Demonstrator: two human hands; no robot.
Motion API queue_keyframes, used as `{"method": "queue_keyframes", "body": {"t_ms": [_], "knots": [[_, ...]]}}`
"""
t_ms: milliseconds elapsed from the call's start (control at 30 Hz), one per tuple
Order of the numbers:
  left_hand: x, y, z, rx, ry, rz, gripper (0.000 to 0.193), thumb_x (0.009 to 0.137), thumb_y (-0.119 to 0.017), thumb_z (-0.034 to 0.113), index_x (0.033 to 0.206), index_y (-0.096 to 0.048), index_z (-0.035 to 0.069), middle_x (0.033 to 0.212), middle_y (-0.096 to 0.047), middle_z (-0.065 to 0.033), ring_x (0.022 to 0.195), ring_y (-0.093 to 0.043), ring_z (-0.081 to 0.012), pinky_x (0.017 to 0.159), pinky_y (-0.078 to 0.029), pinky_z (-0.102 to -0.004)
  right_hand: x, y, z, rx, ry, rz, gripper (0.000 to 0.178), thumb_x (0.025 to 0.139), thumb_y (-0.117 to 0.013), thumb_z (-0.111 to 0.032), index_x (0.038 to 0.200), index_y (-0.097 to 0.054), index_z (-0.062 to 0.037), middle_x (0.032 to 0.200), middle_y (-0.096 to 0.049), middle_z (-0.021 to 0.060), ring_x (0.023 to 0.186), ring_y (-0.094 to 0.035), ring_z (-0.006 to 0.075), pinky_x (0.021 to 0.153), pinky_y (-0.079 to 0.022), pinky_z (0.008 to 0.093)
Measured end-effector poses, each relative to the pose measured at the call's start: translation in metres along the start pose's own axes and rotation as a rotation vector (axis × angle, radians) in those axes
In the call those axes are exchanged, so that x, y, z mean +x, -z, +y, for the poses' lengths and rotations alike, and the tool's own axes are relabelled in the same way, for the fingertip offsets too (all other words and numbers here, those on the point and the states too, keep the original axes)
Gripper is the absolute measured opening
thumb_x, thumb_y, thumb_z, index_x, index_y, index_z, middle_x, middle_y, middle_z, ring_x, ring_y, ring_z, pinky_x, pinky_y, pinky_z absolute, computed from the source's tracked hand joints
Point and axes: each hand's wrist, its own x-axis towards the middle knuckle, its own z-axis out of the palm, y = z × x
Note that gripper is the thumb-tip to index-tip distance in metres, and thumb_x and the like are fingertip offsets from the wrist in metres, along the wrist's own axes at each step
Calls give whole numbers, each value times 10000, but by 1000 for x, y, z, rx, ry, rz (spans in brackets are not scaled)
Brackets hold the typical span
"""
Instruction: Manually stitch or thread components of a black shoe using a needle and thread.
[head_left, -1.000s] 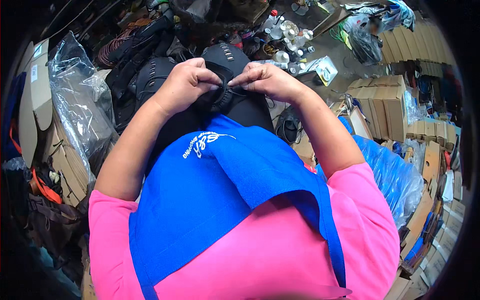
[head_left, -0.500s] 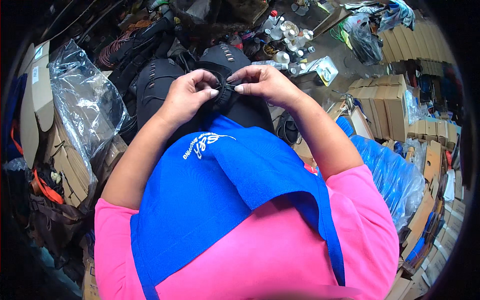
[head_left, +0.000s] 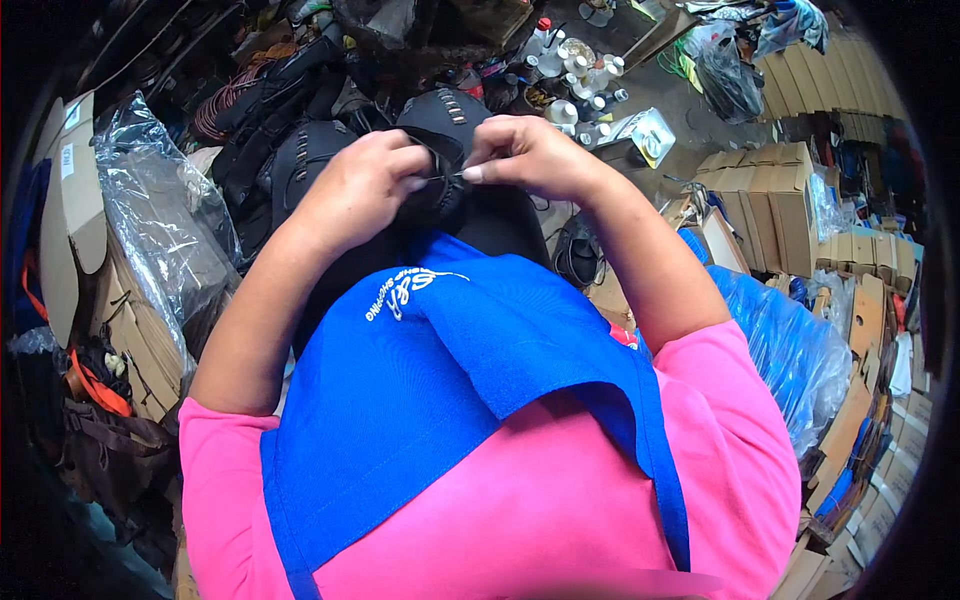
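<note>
In my lap, between the black-trousered knees [head_left: 449, 106], rests a dark, rounded black piece [head_left: 437, 205]; its kind is hard to make out. My left hand [head_left: 368, 182] is closed at the piece's left side, back of the hand up, its fingertips pinched and partly hidden. At the right side my right hand [head_left: 527, 157] pinches with thumb and forefinger. A thin, light thread [head_left: 446, 178] runs between the two sets of fingertips, just above the black piece. Whether a needle is on it is too small to tell. A blue apron [head_left: 400, 350] covers my front.
White bottles [head_left: 563, 112] and a clear plastic container [head_left: 650, 135] stand ahead on the right. Folded cardboard [head_left: 765, 205] and blue plastic-wrapped goods [head_left: 770, 345] lie to the right. At left are cardboard [head_left: 75, 200] and a clear plastic bag [head_left: 165, 205].
My left hand has rolled over so its back faces up and its thumb is less visible. My right hand has curled its fingers in more and shifted slightly.
</note>
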Motion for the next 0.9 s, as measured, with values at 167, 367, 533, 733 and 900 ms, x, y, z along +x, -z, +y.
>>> {"method": "queue_keyframes", "body": {"t_ms": [167, 367, 533, 733, 900], "knots": [[-16, 3, -2, -27, 151, -23, 118, 797, -611, 25, 896, -549, 33, 810, -549, -138, 797, -558, -319, 707, -451, -381, -13, 1, 16, 572, -224, -45, 187, 816, -727, -199, 913, -660, -54, 889, -596, -11, 810, -542, 74, 738, -450, 246], [2, -1, 10, -162, 319, -77, 102, 848, -561, 43, 942, -548, 6, 832, -594, -192, 791, -602, -341, 700, -464, -395, -25, -3, 17, 142, -76, 24, 166, 799, -719, -189, 867, -660, -49, 862, -511, -4, 871, -482, 101, 781, -404, 258], [2, -2, 8, -70, 148, -102, 141, 843, -541, 45, 978, -564, 12, 845, -605, -200, 836, -605, -370, 726, -476, -410, -49, 19, 10, 511, -149, 47, 141, 808, -655, -149, 763, -593, -30, 881, -521, 5, 868, -492, 118, 790, -394, 257], [9, -3, 10, 47, 111, -142, 125, 844, -536, 66, 956, -565, 16, 846, -606, -206, 839, -592, -392, 733, -471, -436, -20, 30, 42, -227, -196, 229, 239, 826, -658, -295, 903, -679, -70, 1016, -568, 133, 971, -567, 271, 843, -462, 341], [2, -3, 9, 44, 149, -118, 111, 846, -527, 90, 928, -557, 21, 824, -610, -206, 824, -598, -389, 720, -472, -455, -16, 25, -13, -365, 99, 200, 192, 836, -656, -221, 905, -648, -42, 889, -590, 98, 919, -588, 254, 800, -471, 364]]}}
